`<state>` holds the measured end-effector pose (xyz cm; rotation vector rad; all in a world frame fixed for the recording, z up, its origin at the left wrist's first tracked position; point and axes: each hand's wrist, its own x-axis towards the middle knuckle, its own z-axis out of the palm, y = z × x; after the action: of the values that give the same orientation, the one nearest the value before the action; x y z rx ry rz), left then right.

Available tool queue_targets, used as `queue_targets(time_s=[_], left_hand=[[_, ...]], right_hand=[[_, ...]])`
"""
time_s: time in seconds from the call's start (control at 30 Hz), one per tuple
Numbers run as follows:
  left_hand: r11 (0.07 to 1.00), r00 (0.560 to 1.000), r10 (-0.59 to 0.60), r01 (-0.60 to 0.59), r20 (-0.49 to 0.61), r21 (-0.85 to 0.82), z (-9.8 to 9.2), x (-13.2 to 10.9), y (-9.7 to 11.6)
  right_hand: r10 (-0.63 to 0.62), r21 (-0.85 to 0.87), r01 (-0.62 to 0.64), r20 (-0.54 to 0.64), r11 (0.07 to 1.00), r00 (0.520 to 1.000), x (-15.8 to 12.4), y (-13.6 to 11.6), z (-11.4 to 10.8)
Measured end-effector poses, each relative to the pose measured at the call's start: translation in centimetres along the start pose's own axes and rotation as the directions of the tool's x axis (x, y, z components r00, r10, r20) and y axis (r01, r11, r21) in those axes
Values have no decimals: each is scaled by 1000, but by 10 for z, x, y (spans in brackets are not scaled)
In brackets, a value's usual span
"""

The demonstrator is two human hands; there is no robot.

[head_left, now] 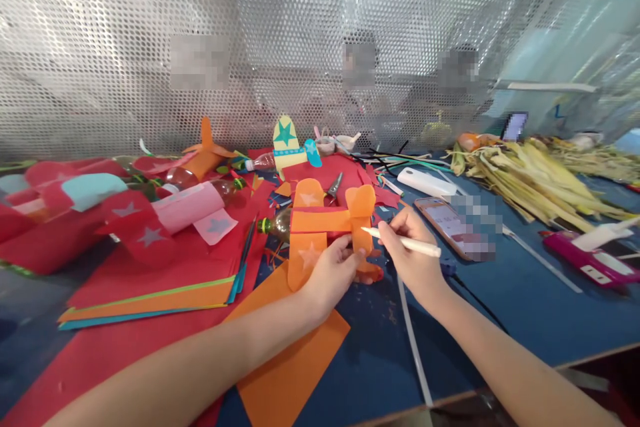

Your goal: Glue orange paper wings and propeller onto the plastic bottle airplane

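An orange paper airplane model (320, 221) built round a plastic bottle lies over the table's middle, the green-capped neck (265, 225) pointing left. Pale stars mark its wings. My left hand (336, 267) is closed on the model near its tail, fingers partly hidden beneath it. In my right hand (411, 247) is a white pen (407, 241), pinched between thumb and fingers. The pen's tip touches or hovers just by the orange tail (361, 210); which of the two I cannot tell. Under my left forearm lies an orange sheet (300, 373).
Stacked coloured paper (150, 280) and more paper-and-bottle models (190, 207) fill the left. Scissors (335, 187) lie behind the orange model. A phone (445, 227), a white glue gun (430, 181), dried husks (535, 180) and a magenta device (590, 260) occupy the right. Perforated sheeting (300, 33) hangs behind.
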<state>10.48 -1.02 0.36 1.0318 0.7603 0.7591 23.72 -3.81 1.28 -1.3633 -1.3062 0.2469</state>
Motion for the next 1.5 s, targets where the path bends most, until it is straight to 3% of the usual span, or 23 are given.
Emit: queue_targets(time_s=[0.53,1.1,1.5], left_hand=[[1000,1000,-4,5,26,-18,-1,2,-1],[1000,1000,10,-10,5,-2,0,-1,0],[1000,1000,4,-4,2,-9,-1,2,-3]], right_hand=[[-33,-29,38,139,999,990,4,8,3],[-114,-164,113,8,980,994,8,7,-5],[-136,-136,155,136,978,981,-1,-1,0]])
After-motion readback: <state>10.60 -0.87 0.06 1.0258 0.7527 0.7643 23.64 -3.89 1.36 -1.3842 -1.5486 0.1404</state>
